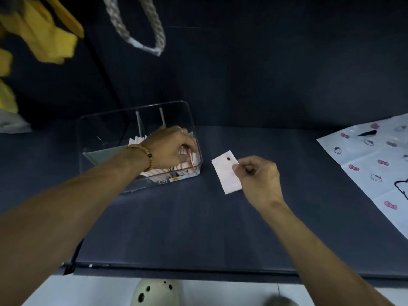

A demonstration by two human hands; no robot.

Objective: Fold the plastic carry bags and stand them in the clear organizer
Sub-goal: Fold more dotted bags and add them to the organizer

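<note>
Right, status below.
Left hand: your left hand [171, 149] is reaching into the clear organizer [141, 146], fingers curled down among the folded bags [167, 171] standing in its front right compartment. Fingertips are touching or pushing the packed stack; I cannot tell whether they are pinching one bag or just parting the row.
Wrist: a beaded bracelet [143, 154] is sitting on your left wrist.
Right hand: your right hand [258, 175] is pinching a small folded bag [227, 173] between thumb and forefinger at its right edge, other fingers curled in. The bag is hanging flat just above the tabletop, just right of the organizer, not touching it.
Folded bag: white rectangle, tilted, a dark spot near its upper end.
Organizer: sitting on the dark table [198, 228], left of centre, transparent walls, dividers splitting it into compartments. The folded bags are standing upright in a fanned row along the right side. The left compartments look bare from this angle.
Unfolded bag: a white carry bag [375, 168] with pink bows and cat faces is lying spread flat at the table's right edge, well apart from both hands.
Background: yellow cloth [39, 36] is hanging upper left, blurred; a braided rope loop [143, 29] is hanging above the organizer.
Floor: a pale round object with dark holes [156, 292] is showing below the table edge.
</note>
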